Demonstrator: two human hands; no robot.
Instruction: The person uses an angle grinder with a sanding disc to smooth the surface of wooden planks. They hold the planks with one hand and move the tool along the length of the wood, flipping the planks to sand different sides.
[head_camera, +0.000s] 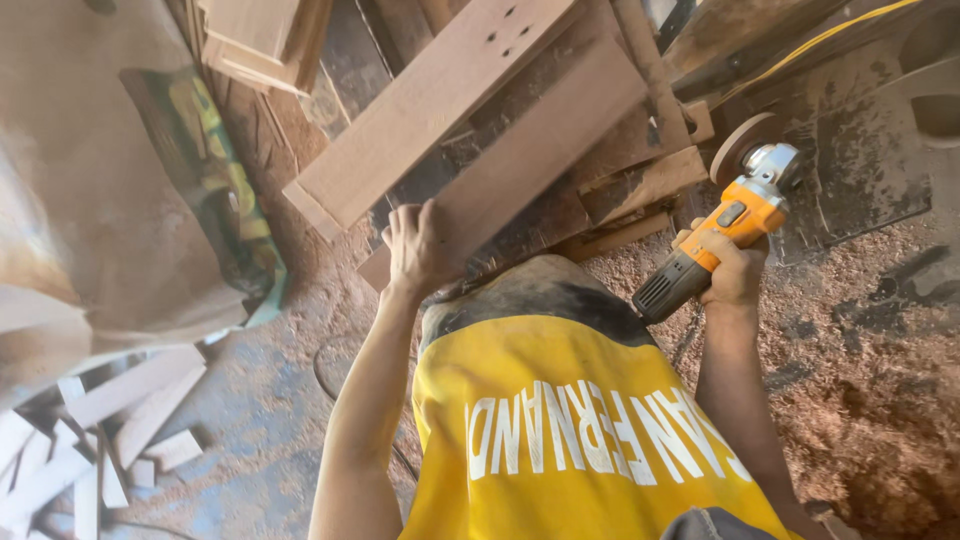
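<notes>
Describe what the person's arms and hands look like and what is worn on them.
Both arms are bare to the upper edge of view: no sleeves, gloves, watch or rings visible on the left hand or right hand. The person wears a yellow shirt with white lettering; it looks sleeveless or short-sleeved.

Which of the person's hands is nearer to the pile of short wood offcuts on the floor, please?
Left. The left hand grips a wooden board, on the offcuts' side. The right hand holds the orange angle grinder, farther away.

Left hand (418, 248) gripping board (520, 165), right hand (735, 268) holding grinder (715, 240)
</notes>
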